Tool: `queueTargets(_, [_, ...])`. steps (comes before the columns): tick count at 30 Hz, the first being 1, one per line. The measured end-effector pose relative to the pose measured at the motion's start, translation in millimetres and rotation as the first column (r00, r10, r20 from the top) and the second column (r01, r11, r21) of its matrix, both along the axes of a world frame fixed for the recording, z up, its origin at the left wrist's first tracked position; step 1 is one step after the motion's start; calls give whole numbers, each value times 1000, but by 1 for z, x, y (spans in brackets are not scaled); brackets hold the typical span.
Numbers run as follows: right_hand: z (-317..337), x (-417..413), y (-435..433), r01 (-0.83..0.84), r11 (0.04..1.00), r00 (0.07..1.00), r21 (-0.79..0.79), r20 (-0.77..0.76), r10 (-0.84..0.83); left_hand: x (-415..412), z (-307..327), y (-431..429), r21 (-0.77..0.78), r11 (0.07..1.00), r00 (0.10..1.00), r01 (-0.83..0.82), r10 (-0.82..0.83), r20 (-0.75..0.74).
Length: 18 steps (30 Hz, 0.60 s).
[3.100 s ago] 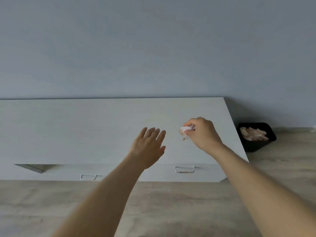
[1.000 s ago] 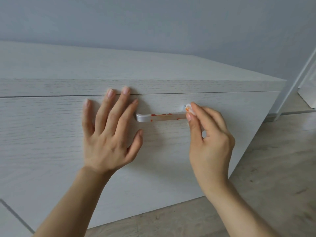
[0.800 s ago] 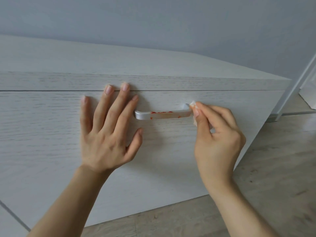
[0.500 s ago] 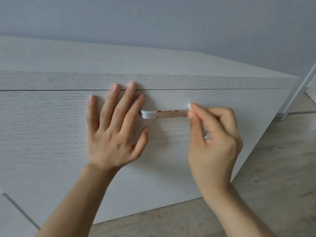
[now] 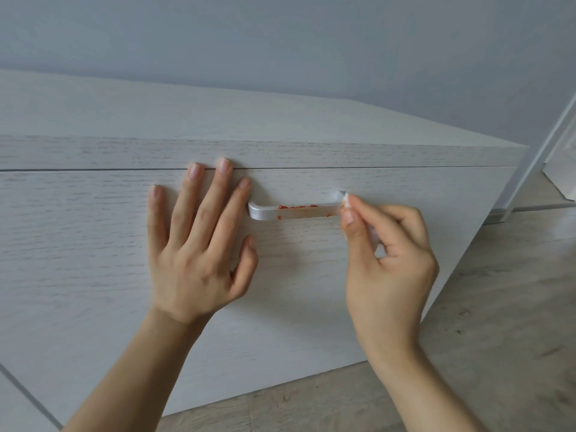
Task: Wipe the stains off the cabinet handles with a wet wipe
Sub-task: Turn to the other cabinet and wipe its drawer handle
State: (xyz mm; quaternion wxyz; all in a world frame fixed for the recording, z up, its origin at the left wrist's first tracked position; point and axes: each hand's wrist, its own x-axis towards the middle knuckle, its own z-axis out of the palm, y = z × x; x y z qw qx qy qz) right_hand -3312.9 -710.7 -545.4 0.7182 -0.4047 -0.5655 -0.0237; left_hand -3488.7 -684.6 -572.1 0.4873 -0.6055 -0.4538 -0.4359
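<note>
a: where's the handle, and how dirty is it?

b: the silvery brushed-metal bar handle (image 5: 293,212) sits on the pale wood-grain drawer front (image 5: 93,244), just under the seam below the cabinet top (image 5: 218,120). red-orange smears (image 5: 297,207) run along its upper edge near the middle, with one spot lower down toward the left. the left end looks free of red.

a: and the wipe?

b: the small white wet wipe (image 5: 344,200) is bunched tight and pinched between thumb and forefinger of the right hand (image 5: 389,263), pressed against the handle's right end. the tip of the wad shows an orange tint. i'd say it is bunched that small so it can ride the narrow bar.

a: what's the other hand doing?

b: the left hand (image 5: 199,244) lies flat on the drawer front, fingers straight and spread, holding nothing. its forefinger is just beside the handle's left end. my guess is that it braces the drawer so the rubbing doesn't shift it.

a: how far along is the job?

b: early, i think. most of the bar is red, so the stroke should run leftward across the middle, likely more than once.

a: anything around?

b: a light wood-look floor (image 5: 498,338) lower right, a plain grey-blue wall (image 5: 280,42) behind, and a white door frame (image 5: 542,141) at the far right.
</note>
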Motion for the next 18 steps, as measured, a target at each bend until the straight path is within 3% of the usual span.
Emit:
queueTargets(3, [-4,-7,-1,6,999,997,49,79,-10,1,-2,2,6,1000,1000,-17,17,-1])
queueTargets(6, [-1,-6,5,8,999,1000,44,-8,-8,-1,-4,5,18,1000,1000,-26,26,-10])
queueTargets(10, [2,-2,4,-30,999,996,20,82,28,-2,-6,7,23,999,999,-37,37,-16])
queueTargets(14, [3,0,3,-117,990,992,-83,-57,112,-2,-7,8,29,999,999,-41,41,-11])
queueTargets(18, [2,-1,1,-115,989,991,-89,-83,108,-1,-7,9,33,999,999,-35,35,-13])
